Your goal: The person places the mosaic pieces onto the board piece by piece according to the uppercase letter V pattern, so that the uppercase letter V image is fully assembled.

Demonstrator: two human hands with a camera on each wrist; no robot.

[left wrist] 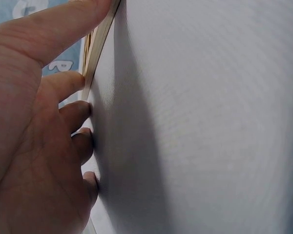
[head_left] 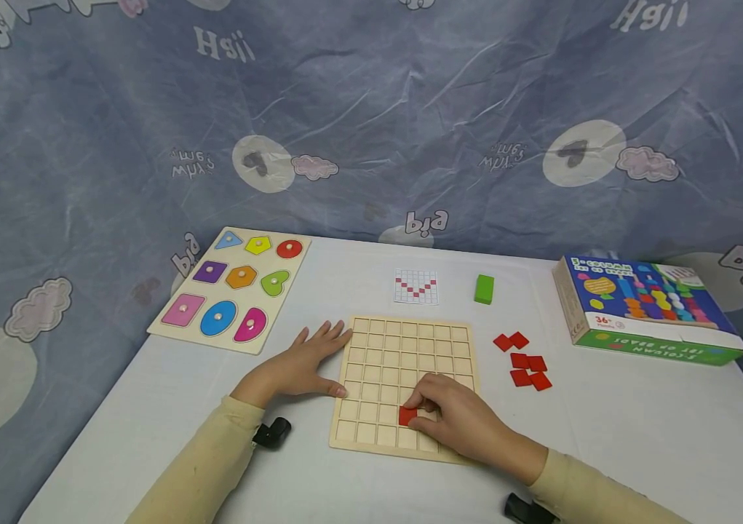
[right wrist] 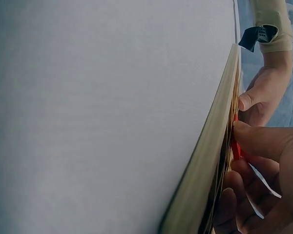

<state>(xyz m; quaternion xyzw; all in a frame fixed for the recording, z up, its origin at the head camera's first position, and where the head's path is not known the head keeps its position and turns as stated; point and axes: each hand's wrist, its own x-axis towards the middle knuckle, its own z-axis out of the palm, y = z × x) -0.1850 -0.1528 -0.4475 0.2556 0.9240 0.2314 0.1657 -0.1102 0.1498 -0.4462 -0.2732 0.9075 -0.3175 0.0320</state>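
Note:
A wooden grid board (head_left: 371, 372) lies on the white table in the head view. My right hand (head_left: 463, 416) pinches a red square tile (head_left: 407, 415) between thumb and fingers, low in the middle of the grid. In the right wrist view the same tile (right wrist: 236, 146) shows at the board's surface; whether it lies flat in a cell I cannot tell. With fingers spread, my left hand (head_left: 302, 367) rests at the board's left edge, its thumb and a fingertip touching the rim. Several loose red tiles (head_left: 519, 361) lie right of the board.
Behind the board are a small card with a red V pattern on a grid (head_left: 416, 286) and a green block (head_left: 484, 289). A shape puzzle board (head_left: 220, 266) lies at the back left. At the right stands a colourful bead-set box (head_left: 649, 309).

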